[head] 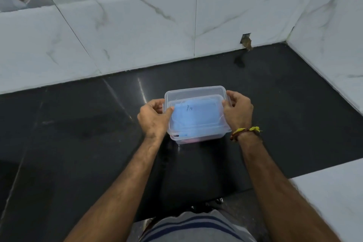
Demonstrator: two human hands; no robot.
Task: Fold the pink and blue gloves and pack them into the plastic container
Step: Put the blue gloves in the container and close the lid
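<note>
Clear plastic container [198, 137] sitting mid-bench, on the dark polished bench [78, 124], a little in from the tiled back wall [137, 25]. Inside, folded blue glove [194, 118] filling most of the box, seen through the see-through lid [196, 92]; a sliver of pink glove [191, 140] peeking out low at the near edge, under the blue. Lid lying over the top, its far edge standing a touch beyond the box; whether clicked down all round, cannot tell. Left hand [153, 118] clamped on the left end, fingers [157, 105] curled over the rim, thumb [169, 111] pressing on top of the lid. Right hand [238, 112] on the right end, fingers [232, 97] bent round the rim, thumb pinching the lid edge. Yellow and red thread band [246, 132] round the right wrist. Further out: white marble-veined tiles behind and to the right, a chipped hole [246, 40] low in the back wall, a pale slab [334, 192] at near right, striped grey shirt [192, 226] at the bottom edge
</note>
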